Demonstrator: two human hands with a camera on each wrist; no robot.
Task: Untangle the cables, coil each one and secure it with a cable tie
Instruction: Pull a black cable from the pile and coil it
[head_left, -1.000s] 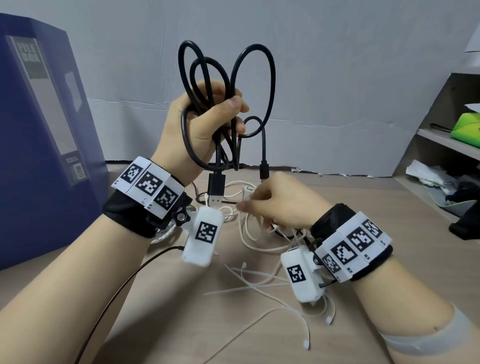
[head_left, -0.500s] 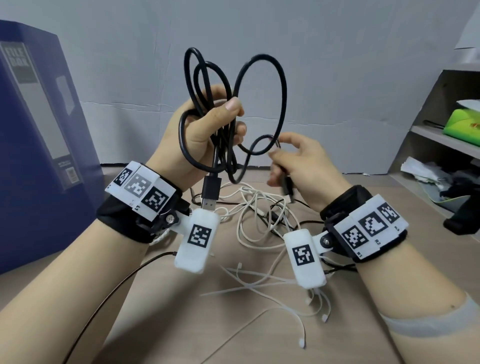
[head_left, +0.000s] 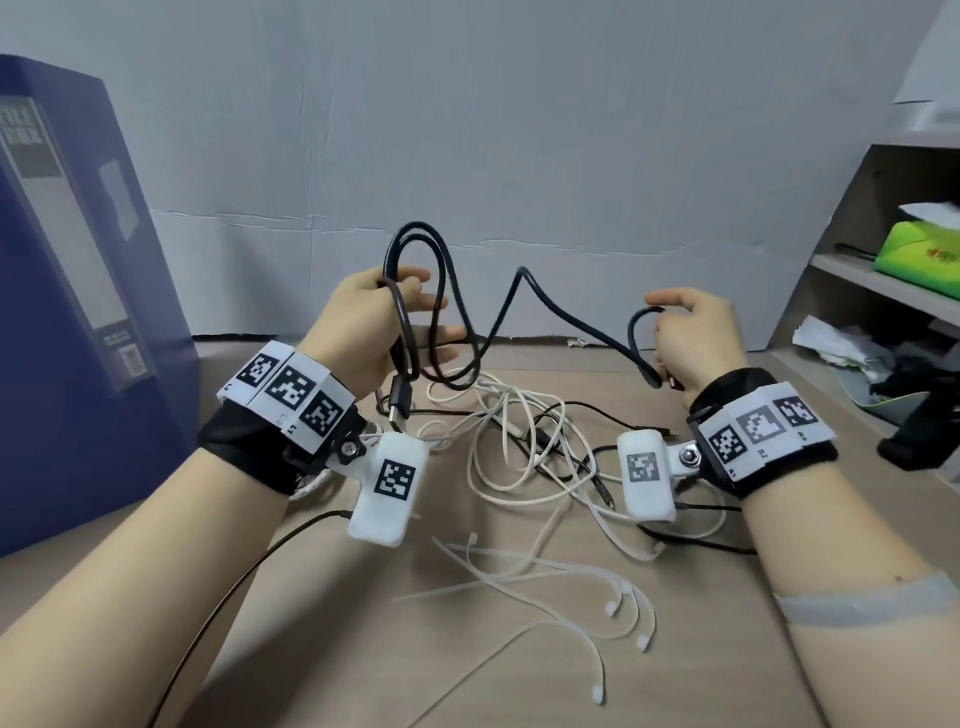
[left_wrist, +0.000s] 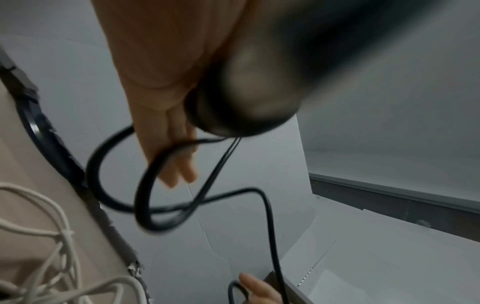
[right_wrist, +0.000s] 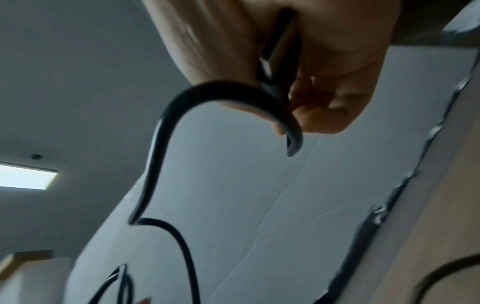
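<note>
A black USB cable (head_left: 521, 271) stretches between my two hands above the table (head_left: 363, 649). Its loops hang in the crook of my left hand (head_left: 363, 322), between the thumb and the straight fingers (left_wrist: 179, 164). One USB plug (head_left: 399, 408) dangles below that hand. My right hand (head_left: 696, 332) is off to the right, its fingers (right_wrist: 324, 115) curled round the cable's other plug (right_wrist: 278, 47), with a short bend of cable (right_wrist: 155, 148) rising from it. A tangle of white cables (head_left: 498, 415) and thin black ones lies on the table beneath. Several white cable ties (head_left: 545, 577) lie nearer me.
A tall blue file box (head_left: 67, 312) stands at the left. A shelf unit (head_left: 883, 280) at the right holds a green pack (head_left: 919, 249) and papers. A grey paper backdrop closes off the back of the table. A thin black wire (head_left: 234, 587) runs along my left forearm.
Both hands have come down. My right hand took the cable's free end and drew it out to the right, undoing a loop. My left fingers went from clenched on the bundle to straight.
</note>
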